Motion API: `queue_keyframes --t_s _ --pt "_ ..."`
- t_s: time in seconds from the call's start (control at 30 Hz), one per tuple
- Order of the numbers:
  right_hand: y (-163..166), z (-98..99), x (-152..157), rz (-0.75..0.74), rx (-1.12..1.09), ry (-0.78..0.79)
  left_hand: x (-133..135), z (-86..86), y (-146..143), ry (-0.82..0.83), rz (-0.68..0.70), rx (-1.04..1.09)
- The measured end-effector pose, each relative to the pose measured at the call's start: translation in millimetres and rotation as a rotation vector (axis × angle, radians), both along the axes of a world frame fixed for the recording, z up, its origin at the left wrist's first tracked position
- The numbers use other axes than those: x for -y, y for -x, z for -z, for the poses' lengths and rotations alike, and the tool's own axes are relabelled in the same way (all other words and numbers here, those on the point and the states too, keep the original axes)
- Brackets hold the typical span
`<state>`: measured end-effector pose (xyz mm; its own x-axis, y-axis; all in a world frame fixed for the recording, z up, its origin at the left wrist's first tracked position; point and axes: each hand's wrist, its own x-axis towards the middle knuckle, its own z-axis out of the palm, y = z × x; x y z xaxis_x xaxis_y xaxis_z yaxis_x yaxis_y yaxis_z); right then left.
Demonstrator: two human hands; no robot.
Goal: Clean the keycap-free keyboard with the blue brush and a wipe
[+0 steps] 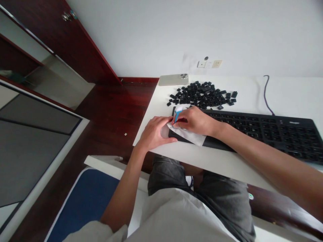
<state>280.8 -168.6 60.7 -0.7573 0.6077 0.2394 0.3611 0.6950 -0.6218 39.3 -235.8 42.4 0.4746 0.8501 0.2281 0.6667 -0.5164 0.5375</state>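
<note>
A black keyboard (272, 129) with its keycaps removed lies across the white desk (242, 90). My right hand (194, 121) pinches a small blue-and-white brush (177, 113) over the keyboard's left end. A white tissue (191, 136) is draped over that corner. My left hand (155, 132) rests at the desk's left edge, fingers pressed on the tissue and the keyboard's end. A pile of loose black keycaps (202, 94) sits behind the keyboard.
A beige phone (173, 79) lies face down at the desk's far left corner. The keyboard cable (266, 94) runs across the desk. Wall sockets (209, 64) sit above. A dark wood cabinet (58, 40) stands to the left, a blue chair seat (88, 198) below.
</note>
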Motion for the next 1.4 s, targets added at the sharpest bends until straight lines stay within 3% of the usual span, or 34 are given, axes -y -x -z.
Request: queue_keyframes --t_s 0.23,0.67,0.9,1.03,1.23,1.4 --pt "6 -5.6 16 -0.032 0.103 -0.156 0 1.3 0 -0.01 -0.016 -0.013" --pt "7 -1.6 15 -0.122 0.103 -0.171 -1 3.1 1 -0.043 -0.006 -0.005" --pt "8 -3.0 18 -0.072 0.081 -0.138 -1 3.0 1 -0.042 -0.008 -0.02" --pt "5 0.0 19 0.039 0.058 -0.145 0 1.9 1 -0.031 -0.016 -0.026" --pt "5 -6.0 13 0.089 0.083 -0.039 0 0.4 0 -0.029 -0.004 -0.008" --pt "-4 -13.7 4 0.235 0.184 -0.078 0 -0.5 0 -0.008 -0.007 -0.003"
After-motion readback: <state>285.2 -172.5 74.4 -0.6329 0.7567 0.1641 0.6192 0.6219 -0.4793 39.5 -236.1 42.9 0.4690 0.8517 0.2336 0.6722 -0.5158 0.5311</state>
